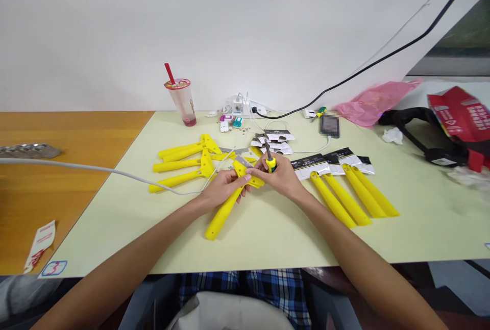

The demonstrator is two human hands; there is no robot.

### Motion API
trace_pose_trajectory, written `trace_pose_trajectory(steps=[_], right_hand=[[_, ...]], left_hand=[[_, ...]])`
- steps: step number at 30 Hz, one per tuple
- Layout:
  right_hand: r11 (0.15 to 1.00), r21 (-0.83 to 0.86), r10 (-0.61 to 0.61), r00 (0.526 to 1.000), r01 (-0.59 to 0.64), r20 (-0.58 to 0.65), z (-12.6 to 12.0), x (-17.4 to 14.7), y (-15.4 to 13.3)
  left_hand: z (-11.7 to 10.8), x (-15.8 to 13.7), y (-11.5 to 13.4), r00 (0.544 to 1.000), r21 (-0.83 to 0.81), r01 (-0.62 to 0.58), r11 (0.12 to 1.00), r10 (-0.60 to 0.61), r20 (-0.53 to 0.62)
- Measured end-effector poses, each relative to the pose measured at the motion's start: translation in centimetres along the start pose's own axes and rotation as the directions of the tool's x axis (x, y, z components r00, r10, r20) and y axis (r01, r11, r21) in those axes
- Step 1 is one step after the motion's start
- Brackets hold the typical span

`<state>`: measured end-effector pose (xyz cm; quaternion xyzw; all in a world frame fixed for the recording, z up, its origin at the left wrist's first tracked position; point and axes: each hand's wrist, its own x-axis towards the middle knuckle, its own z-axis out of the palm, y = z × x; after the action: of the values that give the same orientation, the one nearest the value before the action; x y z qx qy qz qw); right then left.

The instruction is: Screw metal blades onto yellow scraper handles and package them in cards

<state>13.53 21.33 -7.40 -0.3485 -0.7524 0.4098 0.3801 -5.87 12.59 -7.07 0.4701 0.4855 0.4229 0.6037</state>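
My left hand (222, 187) is wrapped round a yellow-handled scraper (224, 215), close under its head, with the handle slanting toward me. My right hand (283, 174) grips a screwdriver (271, 163) with a yellow and dark handle, its shaft pointing up, away from the scraper. The thumb and fingers of that hand also touch the scraper head, where a metal blade edge shows. Left of my hands lie several more yellow scrapers (178, 179). To the right, several yellow scrapers (337, 202) lie with black and white card sleeves (312, 165) over their heads.
A pale cord (130, 173) crosses from the left toward my left hand. Behind my hands are loose card sleeves (277, 138), small screws and a power strip (237, 105). A drink cup (184, 101) stands back left. A pink bag (375, 103) and black headgear (417, 136) lie right.
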Motion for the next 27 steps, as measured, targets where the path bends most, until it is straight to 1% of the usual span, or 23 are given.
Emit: trace_pose_trajectory(steps=[7,9,13,15,18,24,27], right_hand=[[0.999,0.003,0.033,0.999,-0.033,0.028,-0.1,0.1,0.5],[0.998,0.043,0.048,0.998,-0.050,0.038,-0.1,0.1,0.3],[0.974,0.180,0.126,0.990,-0.137,0.068,0.0,0.3,-0.2],[0.964,0.210,0.152,0.986,-0.163,0.070,-0.1,0.4,-0.5],[0.962,0.208,0.164,0.984,-0.174,0.064,-0.2,0.5,-0.7],[0.980,0.122,0.159,0.987,-0.159,0.005,-0.4,0.6,-1.2],[0.976,0.140,0.164,0.986,-0.165,0.019,-0.3,0.6,-1.3]], left_hand=[[-0.1,0.0,-0.3,1.000,-0.013,0.006,1.000,-0.006,-0.023],[-0.1,0.1,-0.3,1.000,-0.018,0.008,1.000,-0.008,-0.024],[-0.1,0.1,-0.3,1.000,-0.023,0.008,1.000,-0.009,-0.029],[0.0,0.1,-0.2,1.000,-0.023,0.004,1.000,-0.005,-0.029],[0.0,0.0,0.0,1.000,-0.029,0.005,1.000,-0.006,-0.029],[0.0,0.0,-0.1,0.999,-0.032,0.011,0.999,-0.013,-0.035],[-0.1,0.1,-0.2,0.999,-0.035,0.012,0.999,-0.013,-0.032]])
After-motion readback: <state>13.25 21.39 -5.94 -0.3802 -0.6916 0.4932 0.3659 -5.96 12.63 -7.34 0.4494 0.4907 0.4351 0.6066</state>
